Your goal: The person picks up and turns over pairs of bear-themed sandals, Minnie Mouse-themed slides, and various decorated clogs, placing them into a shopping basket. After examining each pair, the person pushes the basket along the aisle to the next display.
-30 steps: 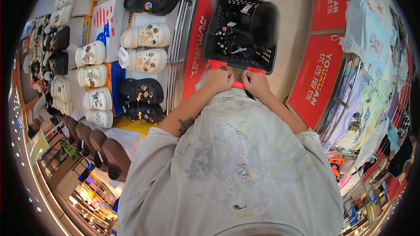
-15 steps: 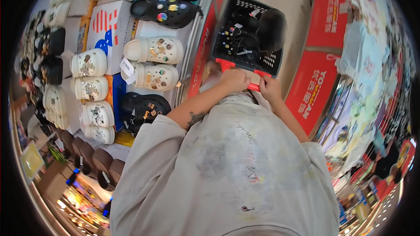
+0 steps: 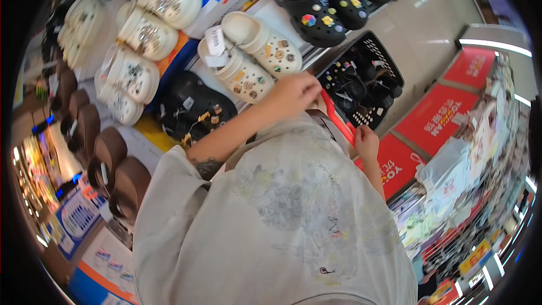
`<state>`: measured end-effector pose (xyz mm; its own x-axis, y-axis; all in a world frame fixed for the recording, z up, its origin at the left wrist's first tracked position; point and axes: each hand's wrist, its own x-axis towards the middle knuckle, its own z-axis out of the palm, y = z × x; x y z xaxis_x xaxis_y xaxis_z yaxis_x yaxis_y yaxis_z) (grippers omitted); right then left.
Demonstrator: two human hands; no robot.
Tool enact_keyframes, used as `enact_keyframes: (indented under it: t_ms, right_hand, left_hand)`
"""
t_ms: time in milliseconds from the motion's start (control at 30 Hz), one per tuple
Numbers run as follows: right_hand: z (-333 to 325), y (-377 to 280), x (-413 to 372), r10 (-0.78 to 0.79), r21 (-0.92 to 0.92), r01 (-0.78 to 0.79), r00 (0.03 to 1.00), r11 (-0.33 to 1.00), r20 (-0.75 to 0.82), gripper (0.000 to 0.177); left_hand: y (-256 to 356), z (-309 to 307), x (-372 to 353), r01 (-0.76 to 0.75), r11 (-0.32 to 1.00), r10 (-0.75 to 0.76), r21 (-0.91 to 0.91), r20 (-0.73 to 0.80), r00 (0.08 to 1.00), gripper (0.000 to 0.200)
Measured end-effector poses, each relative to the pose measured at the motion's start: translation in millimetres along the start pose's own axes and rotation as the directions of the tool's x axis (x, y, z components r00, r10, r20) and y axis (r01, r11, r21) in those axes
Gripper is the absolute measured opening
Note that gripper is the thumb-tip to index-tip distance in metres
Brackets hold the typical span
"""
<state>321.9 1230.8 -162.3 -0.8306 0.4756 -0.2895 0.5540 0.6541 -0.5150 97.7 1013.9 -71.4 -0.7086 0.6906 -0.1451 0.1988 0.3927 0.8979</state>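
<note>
A dark shopping basket (image 3: 377, 51) with a perforated rim is ahead of me, holding black clogs (image 3: 354, 82) with colourful charms. Its red handle (image 3: 337, 117) reaches back towards my body. My right hand (image 3: 367, 140) is closed around the handle's right end. At the other end is my left hand (image 3: 298, 91), slightly blurred, its fingers curled beside the red bar; whether they grip it is hidden. Just beyond my left forearm, cream clogs (image 3: 270, 48) with charms and a white tag (image 3: 215, 41) stand on the display.
Along the left, the shelf carries black clogs with bright charms (image 3: 316, 17), white clogs (image 3: 148, 36), a dark clog (image 3: 192, 104) and brown slippers (image 3: 110, 152). On the right, red signs (image 3: 435, 110) line a rack of hanging clothes (image 3: 446, 172). Pale floor (image 3: 418, 28) shows ahead.
My view has turned, and the shoe display now sits closer. The basket has shifted right and lower in view. My left hand has moved towards the handle's left end; my right hand stays on it.
</note>
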Motion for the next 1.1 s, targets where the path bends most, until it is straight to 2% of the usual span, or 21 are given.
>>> enact_keyframes:
  t_ms: [33,100,133,200,233,300,333,400,433,467,500,567,633,700,767,867,900,933,967,1033,1100]
  right_hand:
    - [-1,-8,7,-0.033,0.005,0.033,0.999,0.999,0.019,0.016]
    - [4,-30,31,-0.130,0.152,0.128,0.991,0.980,0.006,0.011]
    - [6,-48,43,-0.191,0.219,0.183,0.981,0.958,0.020,0.011]
    - [13,-75,68,-0.432,0.261,0.420,0.902,0.869,-0.012,0.012]
    - [17,-91,78,-0.462,0.303,0.439,0.887,0.846,0.004,0.014]
    - [24,-124,95,-0.491,0.404,0.435,0.870,0.805,0.041,0.019]
    - [30,-138,104,-0.491,0.463,0.412,0.869,0.785,0.060,0.022]
    - [48,-161,121,-0.389,0.642,0.216,0.911,0.735,0.139,0.035]
    - [55,-170,131,-0.387,0.635,0.216,0.911,0.742,0.142,0.035]
    - [62,-178,139,-0.271,0.659,-0.011,0.906,0.752,0.325,0.043]
    - [67,-186,142,-0.159,0.641,-0.237,0.854,0.730,0.496,0.052]
    - [65,-198,130,-0.133,0.639,-0.249,0.863,0.728,0.487,0.061]
    - [67,-200,125,-0.156,0.675,-0.240,0.868,0.698,0.471,0.062]
    - [45,-206,116,-0.070,0.723,-0.457,0.820,0.519,0.568,0.061]
    - [43,-201,121,-0.053,0.726,-0.442,0.835,0.527,0.547,0.061]
    - [35,-204,114,-0.053,0.718,-0.425,0.841,0.552,0.538,0.062]
    - [28,-209,113,-0.069,0.709,-0.408,0.840,0.576,0.539,0.063]
    - [21,-211,111,-0.148,0.732,-0.392,0.821,0.557,0.552,0.062]
    - [20,-210,108,-0.134,0.733,-0.400,0.824,0.550,0.550,0.062]
    - [17,-211,106,-0.129,0.733,-0.373,0.840,0.569,0.528,0.057]
    - [8,-208,106,-0.136,0.743,-0.370,0.842,0.558,0.521,0.059]
  left_hand:
    - [4,-20,-2,0.064,0.997,-0.060,0.053,-0.081,0.995,0.018]
    - [-10,-51,-7,0.084,0.866,0.148,0.492,-0.412,0.899,0.029]
    - [-18,-60,-11,0.114,0.852,0.130,0.510,-0.418,0.899,0.029]
    - [-27,-72,-17,0.526,0.474,0.046,0.706,-0.616,0.786,0.046]
    - [-30,-79,-18,0.539,0.461,0.045,0.706,-0.625,0.780,0.046]
    - [-33,-84,-16,0.491,0.649,-0.341,0.582,-0.354,0.871,0.063]
    - [-24,-87,-13,0.503,0.611,-0.414,0.611,-0.295,0.861,0.061]
    - [-41,-88,-8,0.497,0.649,-0.397,0.576,-0.301,0.867,0.060]
    - [-52,-92,-3,0.486,0.685,-0.372,0.543,-0.312,0.874,0.060]
    - [-61,-98,3,0.437,0.749,-0.344,0.499,-0.271,0.899,0.059]
    - [-67,-106,10,0.428,0.755,-0.338,0.496,-0.265,0.903,0.059]
    - [-74,-117,25,0.512,0.835,-0.520,0.202,-0.016,0.854,0.062]
    - [-76,-121,30,0.502,0.855,-0.509,0.130,0.017,0.861,0.062]
    - [-79,-122,31,0.607,0.794,-0.606,0.008,0.065,0.792,0.056]
    - [-80,-116,25,0.609,0.793,-0.609,0.002,0.055,0.792,0.047]
    - [-53,-106,-5,0.516,0.837,-0.535,-0.183,-0.069,0.842,0.037]
    - [-42,-102,-11,0.518,0.838,-0.532,-0.173,-0.048,0.845,0.037]
    - [-31,-96,-18,0.451,0.880,-0.469,-0.150,-0.123,0.875,0.036]
    - [-21,-91,-24,0.382,0.916,-0.400,-0.124,-0.200,0.894,0.036]
    - [-11,-83,-28,0.432,0.900,-0.435,-0.060,-0.203,0.877,0.035]
    - [-9,-76,-30,0.373,0.920,-0.335,0.119,-0.257,0.907,0.035]
